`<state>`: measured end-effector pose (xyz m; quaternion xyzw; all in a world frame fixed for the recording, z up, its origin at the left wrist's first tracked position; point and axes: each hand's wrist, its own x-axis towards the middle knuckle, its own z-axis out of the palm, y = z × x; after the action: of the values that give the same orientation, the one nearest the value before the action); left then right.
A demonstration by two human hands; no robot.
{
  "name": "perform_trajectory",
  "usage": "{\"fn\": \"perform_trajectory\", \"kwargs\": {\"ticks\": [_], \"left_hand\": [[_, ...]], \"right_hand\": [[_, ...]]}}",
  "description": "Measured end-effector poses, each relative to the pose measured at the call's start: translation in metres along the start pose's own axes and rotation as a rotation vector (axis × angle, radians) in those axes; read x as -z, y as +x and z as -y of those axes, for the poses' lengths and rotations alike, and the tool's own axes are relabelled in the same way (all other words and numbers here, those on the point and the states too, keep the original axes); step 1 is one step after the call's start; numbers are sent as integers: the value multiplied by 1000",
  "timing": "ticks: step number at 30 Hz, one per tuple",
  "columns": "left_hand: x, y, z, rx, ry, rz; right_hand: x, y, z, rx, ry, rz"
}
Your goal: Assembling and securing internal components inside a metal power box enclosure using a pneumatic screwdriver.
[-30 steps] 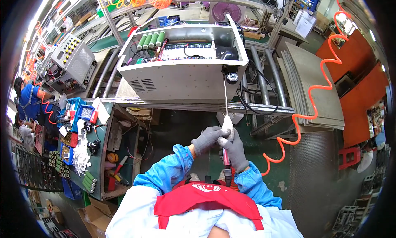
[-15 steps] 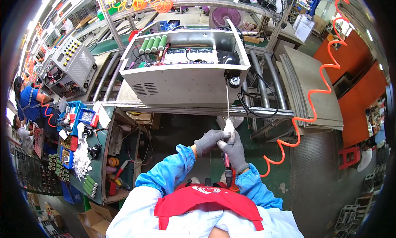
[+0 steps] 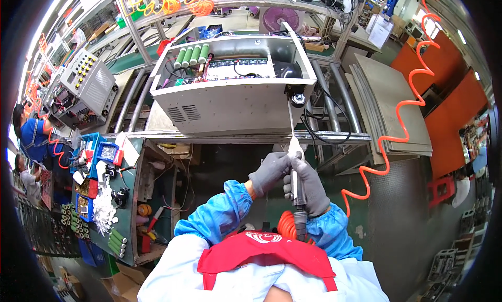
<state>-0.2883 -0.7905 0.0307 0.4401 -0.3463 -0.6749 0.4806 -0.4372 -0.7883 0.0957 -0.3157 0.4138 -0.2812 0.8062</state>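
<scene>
Both of my hands wear grey gloves and hold a long air screwdriver (image 3: 296, 146) pointing away from me. Its thin shaft runs to the lower right corner of a grey metal case (image 3: 230, 109), beside a black caster wheel (image 3: 298, 100). Whether the tip sits in a screw is too small to tell. My left hand (image 3: 271, 171) closes round the white front part of the tool. Behind it, my right hand (image 3: 310, 188) is wrapped round the grey body. Green cylinders (image 3: 191, 56) and circuit boards show inside the open-topped case.
The case rests on a roller conveyor (image 3: 327, 100). An orange coiled hose (image 3: 384, 140) hangs at right near stacked panels (image 3: 392, 103). At left, a bench (image 3: 137, 166) carries blue bins (image 3: 108, 151) and white parts. A co-worker in blue (image 3: 32, 137) is further left.
My hands and the screwdriver have shifted slightly right and toward the case. My right hand has turned on the tool's body, and more of the coiled hose at my apron shows.
</scene>
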Motion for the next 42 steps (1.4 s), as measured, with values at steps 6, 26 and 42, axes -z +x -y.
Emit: {"fn": "perform_trajectory", "kwargs": {"ticks": [6, 26, 42], "left_hand": [[-17, -6, -5, 35, -159, -53], [-20, 6, 10, 66, -245, -69], [-13, 10, 17, 68, -257, -46]], "right_hand": [[10, 7, -8, 43, -130, -16], [24, 16, -4, 82, -224, -27], [22, 15, -3, 92, -250, -19]]}}
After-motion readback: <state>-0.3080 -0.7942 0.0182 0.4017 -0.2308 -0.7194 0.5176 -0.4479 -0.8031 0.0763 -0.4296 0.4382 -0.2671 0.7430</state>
